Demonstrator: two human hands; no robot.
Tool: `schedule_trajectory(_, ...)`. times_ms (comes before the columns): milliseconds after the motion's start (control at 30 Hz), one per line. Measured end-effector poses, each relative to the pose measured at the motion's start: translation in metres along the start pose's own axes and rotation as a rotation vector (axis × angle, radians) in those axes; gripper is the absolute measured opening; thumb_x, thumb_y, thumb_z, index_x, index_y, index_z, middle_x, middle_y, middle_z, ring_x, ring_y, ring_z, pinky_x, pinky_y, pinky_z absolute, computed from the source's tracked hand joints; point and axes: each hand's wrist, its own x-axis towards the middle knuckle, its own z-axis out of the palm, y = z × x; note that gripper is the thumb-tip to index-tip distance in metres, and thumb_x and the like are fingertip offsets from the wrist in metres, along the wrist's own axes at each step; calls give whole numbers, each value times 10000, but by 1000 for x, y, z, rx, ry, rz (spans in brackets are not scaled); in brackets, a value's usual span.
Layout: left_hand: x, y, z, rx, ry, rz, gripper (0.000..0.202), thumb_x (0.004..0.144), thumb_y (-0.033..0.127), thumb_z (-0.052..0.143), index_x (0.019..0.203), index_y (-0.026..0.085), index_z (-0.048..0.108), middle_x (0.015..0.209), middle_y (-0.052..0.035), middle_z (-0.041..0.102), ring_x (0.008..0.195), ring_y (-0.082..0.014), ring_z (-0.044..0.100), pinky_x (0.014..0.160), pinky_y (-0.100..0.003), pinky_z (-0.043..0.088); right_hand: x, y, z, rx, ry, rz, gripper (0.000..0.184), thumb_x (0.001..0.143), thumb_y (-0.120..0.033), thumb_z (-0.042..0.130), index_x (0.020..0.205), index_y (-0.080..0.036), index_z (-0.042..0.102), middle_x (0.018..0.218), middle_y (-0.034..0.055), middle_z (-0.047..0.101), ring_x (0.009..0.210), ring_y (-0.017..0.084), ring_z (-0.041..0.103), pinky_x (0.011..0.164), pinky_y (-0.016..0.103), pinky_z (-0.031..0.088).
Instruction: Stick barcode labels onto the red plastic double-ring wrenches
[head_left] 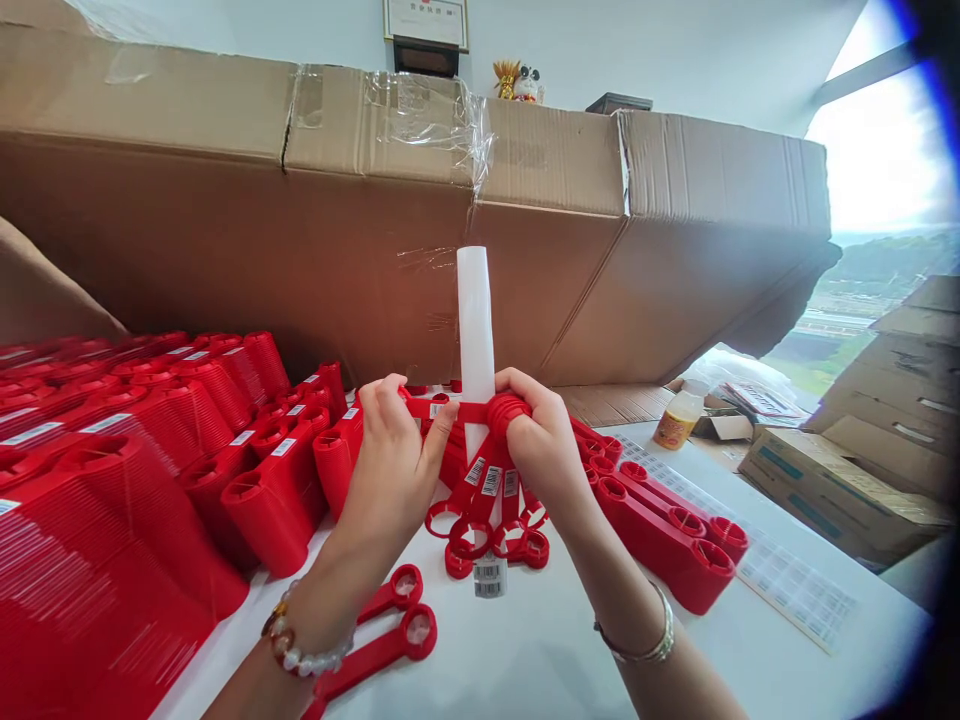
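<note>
My right hand point(546, 432) grips the stacked ring ends of several red plastic wrench-shaped pieces point(474, 508), which fan out downward with barcode labels on their shanks. One more red piece point(471, 412) stretches sideways between the hands. My left hand point(390, 440) is closed around its left end, the thumb along the shank by a small label. Behind that shank a white label strip point(475, 320) stands upright. Its lower end carries barcode labels point(490, 580) and shows below the fanned pieces. Whether a finger holds the strip is hidden.
Tall stacks of labelled red pieces point(135, 500) fill the left side. Loose red pieces point(386, 650) lie near my left forearm. More red stacks point(660, 540) and a barcode label sheet point(795, 580) lie right, beyond them a jar point(679, 415). A large cardboard box point(360, 260) spans the back.
</note>
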Motion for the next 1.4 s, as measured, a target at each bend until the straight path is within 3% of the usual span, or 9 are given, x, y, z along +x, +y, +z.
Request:
schedule_trajectory(167, 3, -1, -6, -41, 25, 77, 293, 1059, 429, 407, 1261, 218, 429, 1255, -117, 474, 1085, -238, 610, 941, -446, 541, 5, -3, -10, 7, 46, 27, 160, 751, -140, 486, 755, -214, 628, 651, -44, 572, 573, 121, 486, 490, 232, 353)
schedule_trajectory(333, -9, 11, -5, 40, 257, 391, 351, 1000, 298, 554, 1292, 207, 382, 1344, -163, 402, 1232, -279, 512, 1009, -456, 502, 16, 5, -22, -45, 121, 11, 167, 725, -146, 474, 735, -211, 628, 673, -34, 592, 593, 125, 484, 508, 241, 362)
schedule_trajectory(467, -24, 29, -17, 164, 33, 338, 277, 968, 272, 575, 1221, 217, 475, 1299, -133, 466, 1061, -246, 599, 832, -377, 535, 27, 15, -37, -53, 212, 35, 151, 696, -152, 483, 734, -215, 614, 657, -30, 583, 570, 132, 488, 500, 255, 357)
schedule_trajectory(567, -28, 39, -26, 328, -341, 154, 94, 972, 260, 514, 997, 218, 595, 1077, -73, 609, 844, -231, 647, 695, -368, 479, 33, 19, -49, 26, 290, 73, 110, 654, -161, 513, 702, -216, 596, 623, -30, 548, 543, 131, 465, 478, 257, 326)
schedule_trajectory(667, -26, 45, -26, 422, -670, -9, 233, 990, 270, 456, 834, 226, 624, 839, -31, 675, 780, -257, 663, 657, -369, 406, 36, 19, -59, 97, 363, 73, 98, 617, -168, 523, 680, -221, 576, 605, -30, 517, 542, 135, 457, 469, 256, 327)
schedule_trajectory(900, -31, 45, -4, 148, -671, 24, 198, 974, 296, 533, 911, 237, 711, 975, -6, 745, 937, -243, 687, 769, -357, 429, 37, 19, -68, 162, 437, 44, 126, 566, -164, 493, 667, -228, 535, 585, -43, 451, 516, 122, 399, 457, 248, 315)
schedule_trajectory(1167, -35, 40, 5, 272, -624, 40, 180, 968, 229, 529, 905, 219, 697, 955, -18, 719, 844, -220, 656, 700, -335, 405, 39, 20, -70, 161, 449, 40, 120, 583, -163, 481, 671, -228, 531, 586, -44, 462, 502, 121, 390, 453, 250, 300)
schedule_trajectory(1300, -39, 45, -1, 262, -633, 97, 229, 975, 196, 482, 868, 214, 683, 928, -24, 708, 750, -193, 626, 662, -334, 392, 39, 19, -71, 116, 493, -5, 111, 606, -153, 484, 664, -224, 546, 599, -40, 455, 532, 124, 391, 476, 255, 302)
schedule_trajectory(1400, -43, 58, -18, 79, -757, 113, 207, 966, 242, 535, 801, 232, 660, 870, 16, 694, 679, -150, 603, 634, -304, 410, 38, 18, -73, -9, 534, -83, 102, 648, -153, 478, 665, -225, 550, 619, -34, 463, 561, 132, 389, 494, 266, 296)
